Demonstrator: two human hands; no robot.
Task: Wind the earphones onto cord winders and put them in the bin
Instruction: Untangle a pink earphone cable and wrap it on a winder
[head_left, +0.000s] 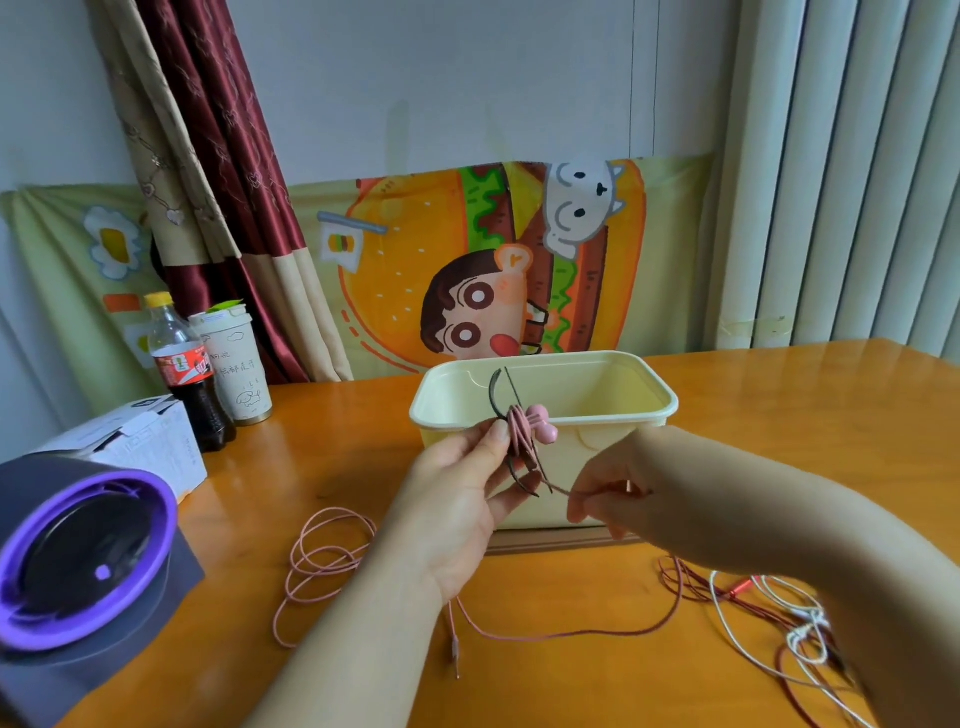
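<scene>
Head view: left hand (462, 499) gripped the black cord winder (493, 395) between thumb and fingers, held up just in front of the cream bin (667, 410). Several turns of the pink earphones (540, 426) were wound on it, with the earbuds poking out to the right. Right hand (623, 501) pinched the pink cord close to the winder, pulling it taut. Most of that cord lay as a loose coil (324, 561) on the table (779, 405), plug end near the left wrist. Nothing showed inside the bin from this angle. Red earphones (680, 582) and white earphones (800, 636) lay tangled under the right forearm, unwound. Risks: the slack coil could knot or snag as it feeds up, wraps could slip off if tension drops, and the right forearm could drag the tangled pile.
</scene>
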